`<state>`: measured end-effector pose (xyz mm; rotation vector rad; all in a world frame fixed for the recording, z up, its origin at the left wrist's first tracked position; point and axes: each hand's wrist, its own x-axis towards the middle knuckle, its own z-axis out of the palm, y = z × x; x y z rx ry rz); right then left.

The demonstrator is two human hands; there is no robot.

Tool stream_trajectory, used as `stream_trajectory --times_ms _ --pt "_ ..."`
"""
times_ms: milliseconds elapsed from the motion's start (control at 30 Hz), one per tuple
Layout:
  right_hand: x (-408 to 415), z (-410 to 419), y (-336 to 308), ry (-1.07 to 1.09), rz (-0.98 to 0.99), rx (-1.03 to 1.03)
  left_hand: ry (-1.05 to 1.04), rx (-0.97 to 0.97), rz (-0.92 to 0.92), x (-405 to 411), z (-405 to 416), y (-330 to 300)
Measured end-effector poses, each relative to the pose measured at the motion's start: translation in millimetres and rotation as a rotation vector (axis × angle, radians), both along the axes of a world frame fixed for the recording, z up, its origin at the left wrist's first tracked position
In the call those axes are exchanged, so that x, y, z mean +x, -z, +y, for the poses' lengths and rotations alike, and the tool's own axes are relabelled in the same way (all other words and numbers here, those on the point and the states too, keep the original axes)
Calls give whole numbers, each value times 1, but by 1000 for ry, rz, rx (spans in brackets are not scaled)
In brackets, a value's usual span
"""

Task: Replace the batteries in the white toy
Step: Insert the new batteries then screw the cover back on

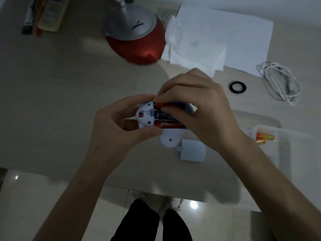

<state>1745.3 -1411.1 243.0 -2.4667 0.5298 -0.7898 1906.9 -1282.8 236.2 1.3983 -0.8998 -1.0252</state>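
The white toy (146,117) lies upside down over the table's middle, its battery bay uncovered. My left hand (118,129) grips its left end between thumb and fingers. Three batteries sit in the bay: a red one at the far side (159,105), a dark one in the middle (164,116), a red one at the near side (169,126). My right hand (196,105) covers the bay's right part, its fingertips pinching the far red battery. The white battery cover (192,152) lies on the table just below the toy.
A clear plastic tray (295,153) at the right holds two orange batteries (264,138). A red and silver lamp base (137,39), white tissue and paper (217,40), a black ring (237,87) and a coiled white cable (279,84) lie behind. The table's front edge runs below my forearms.
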Motion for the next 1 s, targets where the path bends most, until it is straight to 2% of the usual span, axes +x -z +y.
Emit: stream_trajectory --times_ms 333,500,900,1000 --pt "-4 2 -11 108 8 318 14 -34 -2 -1 -5 -6" --pt "-2 4 -7 120 51 254 -22 -6 -16 -6 -1 -5" --pt "-28 21 -4 139 68 257 -2 4 -2 -11 10 1" --pt "-51 36 -5 190 -3 396 -11 -29 21 -2 15 0"
